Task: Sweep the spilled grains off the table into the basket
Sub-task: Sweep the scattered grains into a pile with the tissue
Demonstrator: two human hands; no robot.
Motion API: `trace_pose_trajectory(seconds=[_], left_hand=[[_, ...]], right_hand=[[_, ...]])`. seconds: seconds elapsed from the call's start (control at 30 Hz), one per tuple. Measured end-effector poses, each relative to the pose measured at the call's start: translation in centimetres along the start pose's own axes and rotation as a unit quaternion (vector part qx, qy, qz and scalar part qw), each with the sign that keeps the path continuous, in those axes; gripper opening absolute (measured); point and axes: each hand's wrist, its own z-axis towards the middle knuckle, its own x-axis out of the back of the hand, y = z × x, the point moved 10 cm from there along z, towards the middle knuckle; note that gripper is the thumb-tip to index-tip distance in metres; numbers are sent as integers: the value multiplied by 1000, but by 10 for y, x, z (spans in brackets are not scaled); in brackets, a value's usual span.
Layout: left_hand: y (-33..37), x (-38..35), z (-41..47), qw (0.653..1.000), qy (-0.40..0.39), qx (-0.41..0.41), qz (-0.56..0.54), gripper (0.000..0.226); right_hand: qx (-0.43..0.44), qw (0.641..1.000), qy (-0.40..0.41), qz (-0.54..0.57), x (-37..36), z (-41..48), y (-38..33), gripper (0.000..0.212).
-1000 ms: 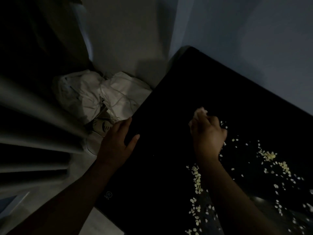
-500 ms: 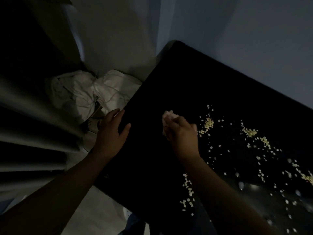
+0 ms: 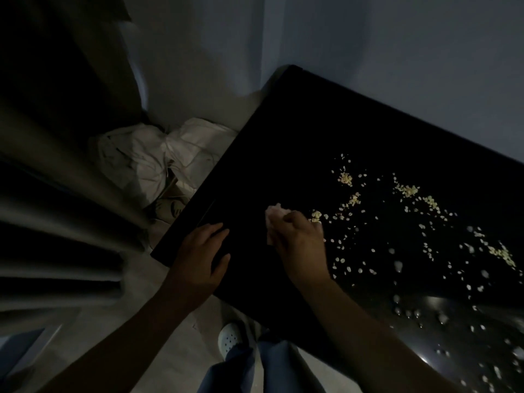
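- Grains [image 3: 408, 191] lie scattered over the right half of the black table [image 3: 297, 143], in small pale heaps and loose single flakes, with the nearest heap just beside my right knuckles
- My right hand [image 3: 300, 242] rests on the table toward its left half, fingers curled round a crumpled pale wad [image 3: 273, 215] of cloth or tissue, I cannot tell which; the wad sticks out on the side away from the grains
- My left hand [image 3: 201, 256] lies flat on the table's near left corner, fingers straight and slightly spread, gripping nothing
- Off the table's left edge, down on the floor, sits what looks like the basket [image 3: 158, 163], lined with a rumpled white bag; the light is too dim to make out its rim
- Grey curtain folds [image 3: 56, 194] hang farther left of the table, beyond the basket
- Below the table's near edge I see my white shoe [image 3: 231, 336] and a blue trouser leg [image 3: 241, 370]
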Motion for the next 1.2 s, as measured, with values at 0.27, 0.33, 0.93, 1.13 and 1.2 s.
trace_pose_trajectory(seconds=[0.27,0.33,0.93,1.13,1.2], left_hand=[[4,-11,-13,999,-18,-2,36,63],[4,-14,-12,999,-26,9,39,66],[3,-17,-14,997,-43,-4,67,69],[3,-17,-18,997,-51,8,50,71],[4,-18,-18,997,-59,11,51,72]], right_hand=[[-143,986,-11,-88,4,9,97,32],[-182,981,26,-68,31,5,117,33],[-107,993,-28,-38,-17,38,54,24],[-137,989,24,-53,50,8,81,34],[-97,994,32,-37,59,-15,44,35]])
